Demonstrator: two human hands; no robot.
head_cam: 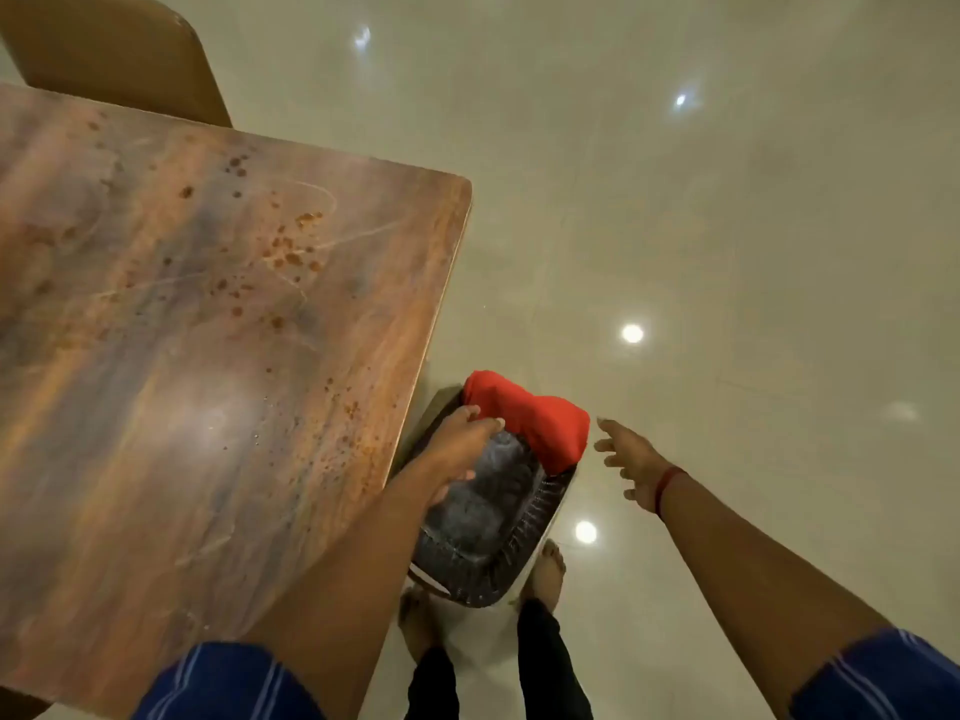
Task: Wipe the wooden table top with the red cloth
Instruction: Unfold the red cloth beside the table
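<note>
The wooden table top point(197, 330) fills the left of the view, speckled with brown stains and smears. A red cloth point(530, 415) lies draped over the far rim of a bin point(535, 517) lined with a black bag, on the floor beside the table's right edge. My left hand point(460, 449) reaches over the bin, its fingertips at the cloth's near left edge; whether it grips the cloth is unclear. My right hand point(631, 462), with a red thread on the wrist, hovers open just right of the cloth, not touching it.
A brown chair back point(114, 49) stands behind the table's far edge. The glossy beige tiled floor point(727, 226) stretches to the right, with light reflections. My bare feet point(548, 569) stand right next to the bin.
</note>
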